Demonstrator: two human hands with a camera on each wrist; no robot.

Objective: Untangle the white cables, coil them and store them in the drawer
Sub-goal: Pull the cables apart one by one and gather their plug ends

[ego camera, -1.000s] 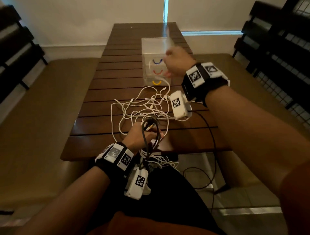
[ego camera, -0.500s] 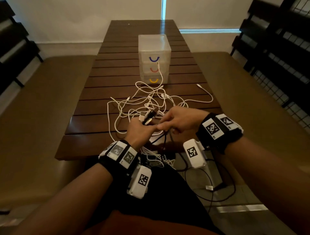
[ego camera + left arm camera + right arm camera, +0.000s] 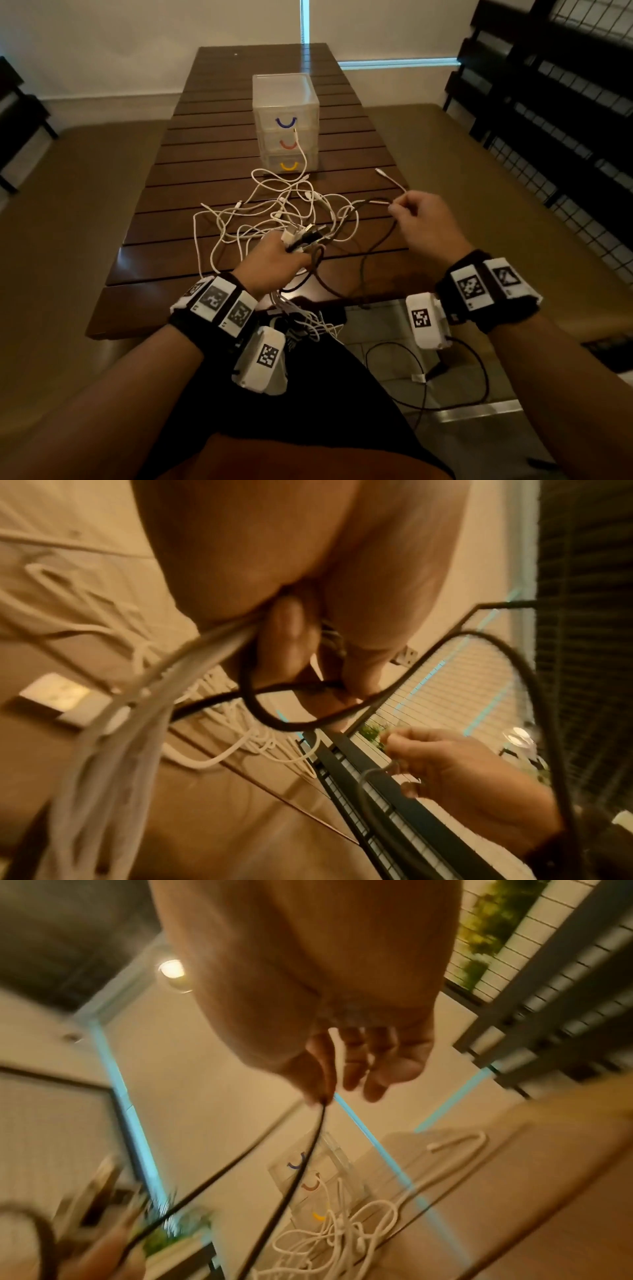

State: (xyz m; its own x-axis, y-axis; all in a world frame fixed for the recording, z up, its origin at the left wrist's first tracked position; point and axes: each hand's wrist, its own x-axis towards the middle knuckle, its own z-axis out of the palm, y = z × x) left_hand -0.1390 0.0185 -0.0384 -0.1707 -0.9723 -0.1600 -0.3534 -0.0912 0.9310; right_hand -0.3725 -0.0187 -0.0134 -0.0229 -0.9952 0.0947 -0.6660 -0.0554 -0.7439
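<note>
A tangle of white cables [image 3: 274, 212] lies mid-table on the dark slatted table [image 3: 212, 137]. One white end leans up against the clear three-drawer unit [image 3: 286, 102] behind it; all drawers look closed. My left hand [image 3: 294, 248] grips a bunch of white and black cable ends near the front edge, with white strands hanging over the edge into my lap. In the left wrist view my left hand [image 3: 308, 674] curls its fingers round those cables. My right hand [image 3: 394, 205], to the right, pinches a thin black cable [image 3: 370, 201]. Thumb and forefinger of my right hand [image 3: 322, 1099] hold it taut.
Padded benches [image 3: 75, 212] run along both sides of the table. A black slatted and mesh rack [image 3: 565, 102] stands at the right. A loose white cable end [image 3: 380, 171] lies right of the drawer unit. More black cable [image 3: 455, 377] loops on the floor below.
My right hand came down from beside the drawer unit to my left hand. It has now swung out to the right, drawing the black cable away from the bunch. My left hand kept its grip.
</note>
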